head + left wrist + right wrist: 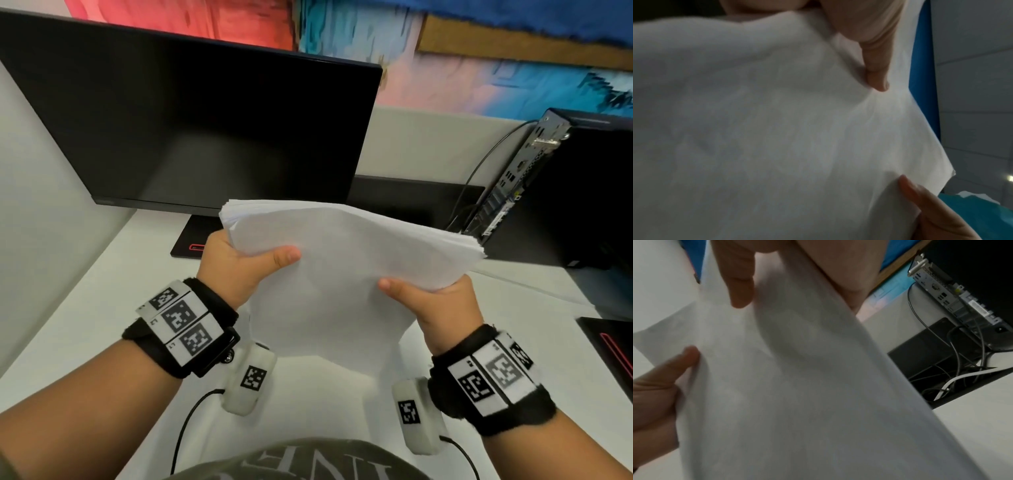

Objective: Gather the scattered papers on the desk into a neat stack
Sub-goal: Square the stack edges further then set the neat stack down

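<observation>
A thick stack of white papers (342,274) is held in the air above the white desk (85,325), bowed between both hands. My left hand (236,267) grips its left edge, thumb on the near face and fingers hidden behind. My right hand (435,298) grips the lower right edge the same way. In the left wrist view the papers (766,129) fill the picture, with the left hand (873,53) pressing on them. In the right wrist view the right hand (740,285) pinches the sheets (797,386), and the left hand (657,386) shows at the lower left.
A dark monitor (191,130) stands at the back left on a black base (191,243). A computer tower (548,192) with cables (953,363) stands at the back right. Another black base (609,346) lies at the right edge. A grey partition (44,222) closes the left side.
</observation>
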Motion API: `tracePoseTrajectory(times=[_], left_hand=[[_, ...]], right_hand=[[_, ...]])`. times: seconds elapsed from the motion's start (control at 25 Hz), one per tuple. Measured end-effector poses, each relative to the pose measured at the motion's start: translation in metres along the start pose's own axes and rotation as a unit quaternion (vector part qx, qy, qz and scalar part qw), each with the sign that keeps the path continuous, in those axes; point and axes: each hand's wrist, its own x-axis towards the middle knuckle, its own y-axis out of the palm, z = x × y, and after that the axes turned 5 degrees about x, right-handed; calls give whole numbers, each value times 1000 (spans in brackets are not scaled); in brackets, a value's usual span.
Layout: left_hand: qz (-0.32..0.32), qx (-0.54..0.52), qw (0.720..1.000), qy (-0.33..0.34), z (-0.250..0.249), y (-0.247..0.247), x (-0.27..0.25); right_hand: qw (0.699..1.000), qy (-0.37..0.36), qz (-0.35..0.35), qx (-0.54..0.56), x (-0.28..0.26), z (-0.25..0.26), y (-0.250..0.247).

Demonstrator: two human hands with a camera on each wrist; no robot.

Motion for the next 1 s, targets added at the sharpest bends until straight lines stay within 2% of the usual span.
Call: tracePoseTrajectory(times=[0.12, 0.24, 0.32, 0.48, 0.68, 0.84, 0.92, 0.96, 1.0], left_hand=[[2, 1, 1000, -3, 1, 0, 1], [14, -10, 999, 45, -10, -4, -1], [26, -6, 998, 55, -7, -3, 0], [3, -2, 999, -34, 15, 7, -10], [17, -8, 1000, 2, 19, 6, -13], [4, 24, 994, -106, 37, 9, -19], [-22, 56, 990, -130, 35, 10, -16], [-27, 73, 989, -126, 30, 10, -13], [-23, 96, 989, -111, 22, 10, -9]], right_hand=[[1000, 5, -5, 4, 3, 5, 1], [998, -49, -2, 28, 0, 18, -1], [998, -56, 1, 22, 0, 17, -2], [999, 11, -9, 29, 0, 1, -1], [999, -8, -18, 41, 1, 1, -7], [998, 49, -39, 24, 1, -15, -5], [996, 11, -82, -42, 8, -10, -7], [985, -37, -124, -110, 12, 1, -10], [962, -107, -160, -195, 16, 16, -11]])
